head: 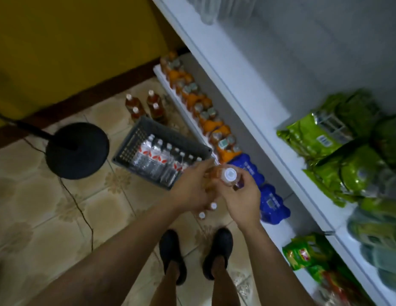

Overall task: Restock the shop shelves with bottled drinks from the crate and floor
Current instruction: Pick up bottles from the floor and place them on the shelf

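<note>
A person restocking a shop stands over the tiled floor point(60, 206) with an amber bottle point(229, 174) held upright between both hands, its round, white, ribbed cap facing the camera. The left hand point(192, 188) wraps the near side of the bottle and the right hand point(244, 195) pinches its shoulder with curled fingers; blur hides the exact finger placement.

The step in hand looks like carrying one drink from floor stock to the shelving. The next move would call for a swing to the right of the hands and a gap in the row to set the bottle down upright.

Just below the hands, two more white caps point(213, 205) show on the floor. Beyond the left hand sits a grey plastic crate point(130, 138) with perforated walls, packed with clear, ridged water bottles point(157, 155) bearing red-and-white labels. Farther beyond it, loose amber bottles point(155, 107) stand on the tiles.

To the right of the hands runs the smooth white shelf unit point(236, 69). Its lowest level carries orange-labelled bottles point(206, 111) and glossy blue shrink-wrapped packs point(272, 202), and crinkly green packets point(325, 138) lie higher up. A matt black disc base point(77, 150) rests well left of the hands.
</note>
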{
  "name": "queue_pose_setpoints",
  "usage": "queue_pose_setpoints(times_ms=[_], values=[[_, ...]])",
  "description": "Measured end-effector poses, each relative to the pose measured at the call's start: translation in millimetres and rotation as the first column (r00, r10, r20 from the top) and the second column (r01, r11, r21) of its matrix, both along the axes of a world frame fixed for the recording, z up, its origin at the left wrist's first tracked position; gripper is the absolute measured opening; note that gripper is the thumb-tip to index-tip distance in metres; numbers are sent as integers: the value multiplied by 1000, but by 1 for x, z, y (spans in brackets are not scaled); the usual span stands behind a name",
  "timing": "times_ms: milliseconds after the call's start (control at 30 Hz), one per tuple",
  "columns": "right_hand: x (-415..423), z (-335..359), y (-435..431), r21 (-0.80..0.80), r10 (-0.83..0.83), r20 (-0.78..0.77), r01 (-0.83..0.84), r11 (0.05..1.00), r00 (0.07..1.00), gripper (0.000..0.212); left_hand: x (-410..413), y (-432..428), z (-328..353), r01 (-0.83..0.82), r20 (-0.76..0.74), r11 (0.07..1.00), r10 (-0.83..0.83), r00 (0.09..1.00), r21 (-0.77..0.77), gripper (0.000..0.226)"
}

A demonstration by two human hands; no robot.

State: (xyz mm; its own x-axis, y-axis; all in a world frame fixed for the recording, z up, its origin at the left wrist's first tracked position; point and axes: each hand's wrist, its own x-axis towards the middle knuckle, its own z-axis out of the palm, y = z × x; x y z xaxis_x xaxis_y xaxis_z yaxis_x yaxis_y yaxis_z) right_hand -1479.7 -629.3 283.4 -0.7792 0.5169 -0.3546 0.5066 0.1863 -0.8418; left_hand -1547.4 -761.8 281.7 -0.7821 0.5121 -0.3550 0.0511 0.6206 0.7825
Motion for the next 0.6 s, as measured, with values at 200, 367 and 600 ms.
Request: queue_pose_setpoints(times_ms=[200,367,600], values=[[-38,136,-23,-51,-64,-269,52,997,961,49,-43,-14,121,-21,-111,985,40,993,172,81],[-58,248,-19,-10,-7,-438,3,1000,899,32,-53,-20,224,-39,-111,908,94,989,418,63],[-35,355,1,68,99,-562,-74,995,821,29,-55,-8,349,-36,-157,800,161,975,600,51]])
